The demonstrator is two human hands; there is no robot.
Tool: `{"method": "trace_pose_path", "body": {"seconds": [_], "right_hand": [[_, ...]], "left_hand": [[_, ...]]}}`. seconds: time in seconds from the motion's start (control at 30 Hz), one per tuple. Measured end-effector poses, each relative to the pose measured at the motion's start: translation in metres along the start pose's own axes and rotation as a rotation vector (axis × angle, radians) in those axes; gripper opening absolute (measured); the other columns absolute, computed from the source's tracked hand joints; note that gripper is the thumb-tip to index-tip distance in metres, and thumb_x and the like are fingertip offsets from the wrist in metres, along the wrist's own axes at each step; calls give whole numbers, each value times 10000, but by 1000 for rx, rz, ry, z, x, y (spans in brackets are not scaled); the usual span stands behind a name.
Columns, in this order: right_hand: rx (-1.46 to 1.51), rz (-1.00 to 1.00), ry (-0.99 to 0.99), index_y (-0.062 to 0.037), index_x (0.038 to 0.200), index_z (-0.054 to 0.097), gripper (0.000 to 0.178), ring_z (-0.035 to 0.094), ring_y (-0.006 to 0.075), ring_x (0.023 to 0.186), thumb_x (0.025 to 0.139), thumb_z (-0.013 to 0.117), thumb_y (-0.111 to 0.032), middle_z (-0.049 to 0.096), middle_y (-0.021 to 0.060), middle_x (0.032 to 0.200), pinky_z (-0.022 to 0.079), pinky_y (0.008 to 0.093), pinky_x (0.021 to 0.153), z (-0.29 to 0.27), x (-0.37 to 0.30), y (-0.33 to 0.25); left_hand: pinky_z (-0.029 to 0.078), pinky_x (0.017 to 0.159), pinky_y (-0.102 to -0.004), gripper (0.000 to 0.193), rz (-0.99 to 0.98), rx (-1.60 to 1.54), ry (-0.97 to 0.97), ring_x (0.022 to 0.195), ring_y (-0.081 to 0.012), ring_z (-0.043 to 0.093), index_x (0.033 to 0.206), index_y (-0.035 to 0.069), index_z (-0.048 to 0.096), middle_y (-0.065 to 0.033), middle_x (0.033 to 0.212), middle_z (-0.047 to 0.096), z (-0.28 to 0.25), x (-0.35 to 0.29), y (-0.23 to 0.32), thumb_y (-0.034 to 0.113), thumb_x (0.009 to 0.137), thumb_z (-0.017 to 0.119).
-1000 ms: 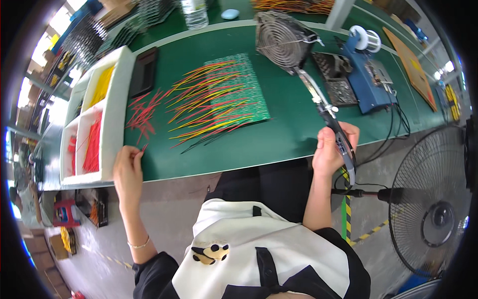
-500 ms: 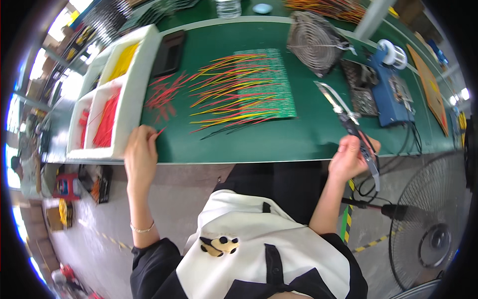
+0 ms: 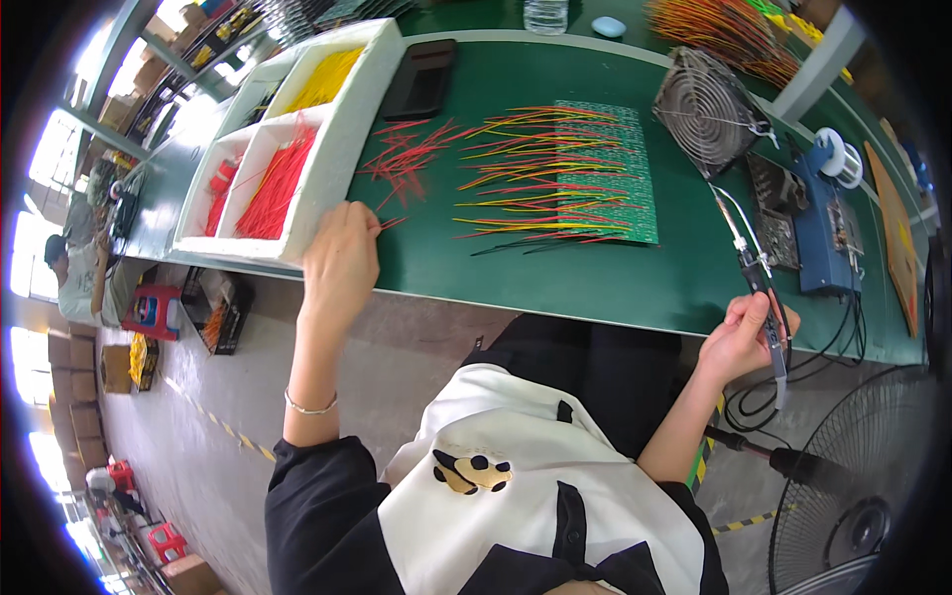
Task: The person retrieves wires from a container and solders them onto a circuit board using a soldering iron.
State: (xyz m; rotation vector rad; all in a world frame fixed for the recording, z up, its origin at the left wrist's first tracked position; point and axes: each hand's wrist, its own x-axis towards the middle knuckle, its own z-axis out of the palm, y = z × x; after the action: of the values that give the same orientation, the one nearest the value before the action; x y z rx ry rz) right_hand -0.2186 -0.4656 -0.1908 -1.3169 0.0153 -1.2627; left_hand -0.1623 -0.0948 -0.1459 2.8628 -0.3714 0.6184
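Observation:
My left hand (image 3: 340, 256) is closed in a pinch by the near right corner of a white foam box (image 3: 345, 139). A short red wire (image 3: 395, 222) sticks out from its fingertips, low over the table. My right hand (image 3: 736, 339) grips a soldering iron (image 3: 760, 281) with a thin curved feed tube beside its tip. The iron points up and away from me, tip close to the fan guard. Between the hands lies a green circuit board (image 3: 647, 203), with rows of red, yellow and black wires (image 3: 506, 177) reaching out over its left side.
Loose red wires (image 3: 405, 164) lie right of the box. Red wires (image 3: 273, 188) and yellow wires (image 3: 325, 79) fill its compartments. A dark phone (image 3: 420, 77), a square fan (image 3: 706, 111) and a blue solder feeder (image 3: 828, 223) stand farther back. A floor fan (image 3: 843, 496) is at lower right.
The view has turned, so the table and things on it appear farther right. My left hand still pinches the red wire beside the box, and my right hand still holds the soldering iron.

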Motion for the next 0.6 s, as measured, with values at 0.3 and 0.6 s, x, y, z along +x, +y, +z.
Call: {"method": "trace_pose_path", "body": {"seconds": [0.3,0.6], "right_hand": [[-29,41,-2,-33,829,446,122,356,62,438,844,564,-58,436,27,540,264,195,405,2,-1,-5],[-46,119,-19,-26,824,442,131,373,62,439,842,568,-53,442,28,582,280,187,399,1,1,-8]], "left_hand": [[419,624,-391,41,-85,-153,-84,750,-279,530,805,44,527,-94,759,547,-3,8,1,64,784,556],[409,638,-384,35,98,-5,-96,756,-292,508,806,19,476,-105,793,513,2,9,-4,23,797,509]]}}
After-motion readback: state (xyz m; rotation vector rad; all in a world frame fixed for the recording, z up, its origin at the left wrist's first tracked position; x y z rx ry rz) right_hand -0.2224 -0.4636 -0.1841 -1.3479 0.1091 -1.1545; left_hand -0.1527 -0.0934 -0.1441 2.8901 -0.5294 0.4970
